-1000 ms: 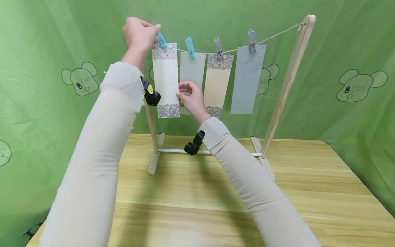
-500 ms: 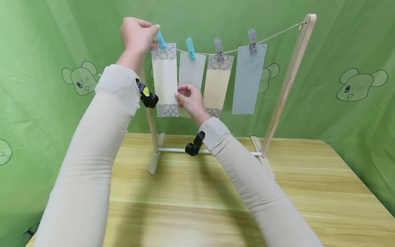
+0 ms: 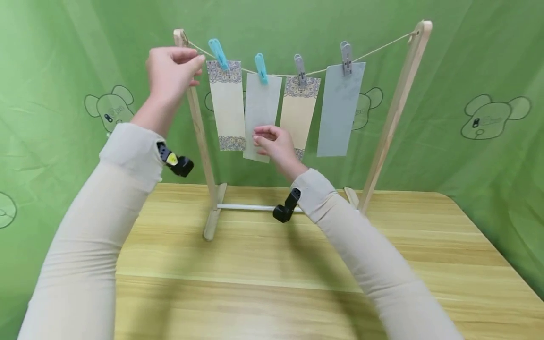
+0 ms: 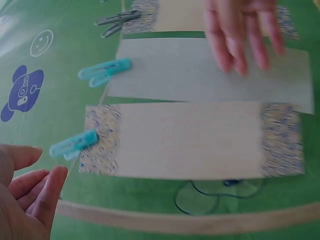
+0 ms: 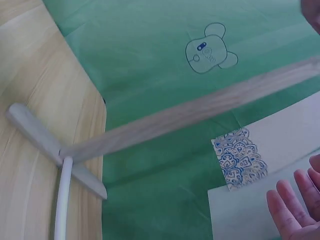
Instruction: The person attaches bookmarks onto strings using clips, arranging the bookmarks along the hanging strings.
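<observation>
A cream card with patterned ends hangs at the left of the string, held by a blue clothespin. My left hand is just left of that clothespin, thumb and fingers parted around nothing; the left wrist view shows a gap between them. My right hand is in front of a pale grey card, fingers loosely bent and holding nothing. A second blue clothespin holds the grey card. Further right, grey clothespins hold a tan patterned card and a blue-grey card.
The string runs between two wooden posts of a stand on a wooden table. A white rod joins the posts low down. A green curtain with bear drawings hangs behind.
My left hand has let go of the blue clothespin and moved left and down. My right hand has released the cream card's edge and shifted right and down. The card hangs freely.
</observation>
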Tool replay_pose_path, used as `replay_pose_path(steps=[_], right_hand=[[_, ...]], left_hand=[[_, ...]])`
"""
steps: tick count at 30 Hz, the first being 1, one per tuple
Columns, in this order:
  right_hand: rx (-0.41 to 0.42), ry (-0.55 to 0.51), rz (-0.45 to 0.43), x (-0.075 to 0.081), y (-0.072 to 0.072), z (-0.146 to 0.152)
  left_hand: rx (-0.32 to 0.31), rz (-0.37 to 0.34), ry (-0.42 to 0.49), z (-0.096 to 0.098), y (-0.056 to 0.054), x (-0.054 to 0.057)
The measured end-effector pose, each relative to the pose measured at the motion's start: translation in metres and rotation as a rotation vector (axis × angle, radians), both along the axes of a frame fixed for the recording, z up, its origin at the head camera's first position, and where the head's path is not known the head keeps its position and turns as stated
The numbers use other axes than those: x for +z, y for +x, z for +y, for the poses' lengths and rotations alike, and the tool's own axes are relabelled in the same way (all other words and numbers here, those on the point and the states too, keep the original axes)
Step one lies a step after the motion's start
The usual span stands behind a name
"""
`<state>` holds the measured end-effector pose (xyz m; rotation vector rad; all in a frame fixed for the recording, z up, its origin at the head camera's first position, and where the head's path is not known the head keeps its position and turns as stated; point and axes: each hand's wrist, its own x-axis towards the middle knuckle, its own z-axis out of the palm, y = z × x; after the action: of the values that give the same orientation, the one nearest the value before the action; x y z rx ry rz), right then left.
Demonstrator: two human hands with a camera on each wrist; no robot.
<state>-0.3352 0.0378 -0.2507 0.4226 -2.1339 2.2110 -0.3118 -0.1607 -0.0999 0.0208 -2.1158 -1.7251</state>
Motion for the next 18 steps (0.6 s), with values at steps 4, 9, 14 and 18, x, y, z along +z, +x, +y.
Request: replay_pose_path(steps=[4, 9, 14, 18], right_hand=[[0.022, 0.062, 0.017, -0.007, 0.006, 0.020], [0.056, 0.204, 0.022, -0.023, 0.023, 0.054], [0.072, 0.401, 0.060, -0.043, 0.040, 0.098], [0.058, 0.504, 0.120, -0.061, 0.050, 0.136]], left_hand=[[-0.038, 0.007, -0.003, -0.014, 0.011, -0.022], [-0.048, 0.019, -0.042, -0.037, 0.020, -0.057], [-0.036, 0.019, -0.069, -0.063, 0.026, -0.096], [-0.006, 0.008, -0.125, -0.085, 0.028, -0.126]])
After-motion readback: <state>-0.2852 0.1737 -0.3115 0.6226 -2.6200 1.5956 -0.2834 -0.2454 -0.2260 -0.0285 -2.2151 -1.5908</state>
